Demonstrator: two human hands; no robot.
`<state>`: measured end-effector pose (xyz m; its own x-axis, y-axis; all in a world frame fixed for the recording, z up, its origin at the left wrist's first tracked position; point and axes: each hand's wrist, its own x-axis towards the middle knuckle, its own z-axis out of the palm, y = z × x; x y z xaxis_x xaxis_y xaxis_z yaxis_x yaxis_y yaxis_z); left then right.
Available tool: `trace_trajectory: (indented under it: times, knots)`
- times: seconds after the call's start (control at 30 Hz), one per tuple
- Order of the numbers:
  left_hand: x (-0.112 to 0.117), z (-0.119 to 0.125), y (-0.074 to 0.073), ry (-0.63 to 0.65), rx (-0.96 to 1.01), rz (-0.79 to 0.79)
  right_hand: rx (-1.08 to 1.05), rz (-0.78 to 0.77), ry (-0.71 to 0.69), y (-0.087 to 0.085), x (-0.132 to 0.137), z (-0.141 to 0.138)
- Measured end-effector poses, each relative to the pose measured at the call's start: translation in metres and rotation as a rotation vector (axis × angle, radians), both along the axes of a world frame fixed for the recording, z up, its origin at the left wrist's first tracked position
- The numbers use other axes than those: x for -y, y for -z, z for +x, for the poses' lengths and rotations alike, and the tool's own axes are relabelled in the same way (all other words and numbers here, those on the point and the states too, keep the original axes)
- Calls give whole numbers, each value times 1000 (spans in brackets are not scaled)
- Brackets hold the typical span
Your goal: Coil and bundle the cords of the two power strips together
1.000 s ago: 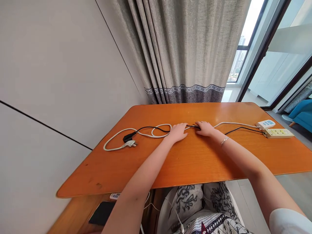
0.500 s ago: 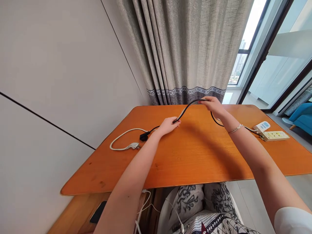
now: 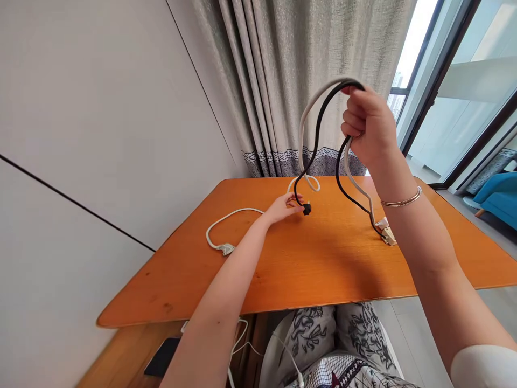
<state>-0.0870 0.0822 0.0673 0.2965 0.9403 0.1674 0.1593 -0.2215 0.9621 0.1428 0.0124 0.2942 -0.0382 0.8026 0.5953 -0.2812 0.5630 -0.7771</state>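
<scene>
- Black cable [image 3: 318,124] and white cable [image 3: 301,126] now rise higher than in the earlier frame, looped above the far side of the table [image 3: 315,275], right of its middle
- Right hand [image 3: 369,121] is closed round both
- Left hand [image 3: 283,208] touches the black plug [image 3: 307,209] end, fingers partly curled; cannot tell whether they grip
- White plug [image 3: 226,249] lies on the left
- Power strips [image 3: 389,236] sit right, partly behind the right arm [image 3: 424,237]
- Curtain [image 3: 278,81] hangs beyond the far edge
</scene>
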Motion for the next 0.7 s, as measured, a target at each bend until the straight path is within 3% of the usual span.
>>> trace_trajectory:
  times: [0.17, 0.33, 0.5, 0.6, 0.7]
  knots:
    - [-11, -30, 15, -103, 112, -133, -159, -9, 74, -23, 11, 26]
    - [-18, -53, 23, -288, 196, -131, -290, -39, 166, -30, 9, 53]
    - [-17, -35, 7, -382, 432, 30, -158, -72, 128, -22, 9, 40]
    - [-1, -7, -18, -300, 551, 180, -89, -103, 21, -14, 9, 20]
    - [30, 27, -46, 121, 638, 431, -43, -91, -33, -7, 7, 0]
